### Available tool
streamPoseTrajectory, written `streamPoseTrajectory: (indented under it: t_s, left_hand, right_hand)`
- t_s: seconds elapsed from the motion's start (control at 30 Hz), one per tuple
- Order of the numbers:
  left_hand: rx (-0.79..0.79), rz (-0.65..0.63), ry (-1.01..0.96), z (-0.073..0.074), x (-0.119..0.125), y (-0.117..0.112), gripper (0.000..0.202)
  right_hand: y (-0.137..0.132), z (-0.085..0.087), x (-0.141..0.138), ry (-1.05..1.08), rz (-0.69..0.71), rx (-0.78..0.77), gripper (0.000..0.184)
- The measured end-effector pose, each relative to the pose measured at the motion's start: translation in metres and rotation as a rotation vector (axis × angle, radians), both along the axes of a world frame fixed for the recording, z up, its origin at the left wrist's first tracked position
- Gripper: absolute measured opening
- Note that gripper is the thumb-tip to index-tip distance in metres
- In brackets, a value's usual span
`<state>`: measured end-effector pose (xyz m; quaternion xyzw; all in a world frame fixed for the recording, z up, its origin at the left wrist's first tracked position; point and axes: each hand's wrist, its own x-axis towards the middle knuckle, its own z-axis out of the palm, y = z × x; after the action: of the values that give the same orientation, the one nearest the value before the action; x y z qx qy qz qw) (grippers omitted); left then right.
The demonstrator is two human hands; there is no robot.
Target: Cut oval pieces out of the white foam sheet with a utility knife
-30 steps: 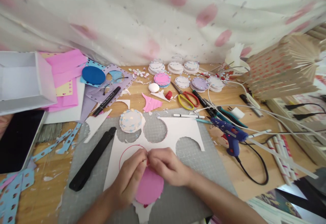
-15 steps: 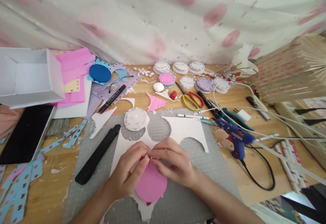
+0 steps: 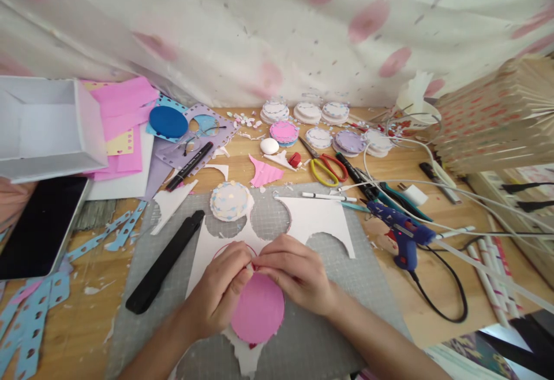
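Observation:
A pink paper disc (image 3: 258, 309) lies on a white sheet (image 3: 318, 218) with round holes cut out of it, on a grey cutting mat (image 3: 303, 345). My left hand (image 3: 219, 290) and my right hand (image 3: 294, 273) meet at the disc's top edge, fingertips pinched together on its rim. A red drawn circle on the white sheet shows just above my left fingers. A white disc with pastel dots (image 3: 231, 200) lies on the mat beyond my hands.
A black utility knife (image 3: 164, 262) lies left on the mat. A blue glue gun (image 3: 400, 233) with cable, scissors (image 3: 324, 166), pens, decorated discs (image 3: 307, 113), a white box (image 3: 45, 123), a dark tablet (image 3: 37, 227), paper scraps and folded paper (image 3: 497, 117) crowd the wooden table.
Both hands keep pinching the top edge of the pink disc; they shifted slightly up the sheet a second ago, and the view moved a little.

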<state>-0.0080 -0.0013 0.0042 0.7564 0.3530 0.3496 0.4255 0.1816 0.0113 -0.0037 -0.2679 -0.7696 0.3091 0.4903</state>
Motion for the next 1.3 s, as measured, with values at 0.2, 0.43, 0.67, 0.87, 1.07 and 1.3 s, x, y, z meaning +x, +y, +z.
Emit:
streamPoseTrajectory:
  t_s: [0.2,0.43,0.67,0.87,1.07,1.3]
  left_hand:
    - [0.053,0.006,0.033,-0.004,0.001,-0.002,0.024]
    - [-0.076,0.030,-0.005,-0.002,0.003,-0.003,0.028]
    - [-0.295,0.051,-0.083,0.001,0.000,-0.002,0.038]
    - [-0.388,-0.003,-0.092,0.001,-0.001,0.000,0.039]
    - [-0.257,0.040,-0.073,0.003,0.001,0.001,0.024]
    - [0.082,0.163,-0.084,0.000,0.001,0.005,0.014]
  right_hand:
    - [0.001,0.000,-0.002,0.019,-0.003,-0.007,0.016]
    - [0.003,0.004,-0.004,0.062,-0.016,-0.083,0.012]
    - [0.002,0.002,-0.003,0.030,0.000,-0.008,0.022]
    - [0.001,-0.004,-0.002,-0.011,-0.032,0.066,0.023]
    - [-0.001,0.000,-0.003,-0.017,-0.135,0.049,0.019]
    - [-0.001,0.008,-0.001,0.003,-0.147,-0.052,0.021]
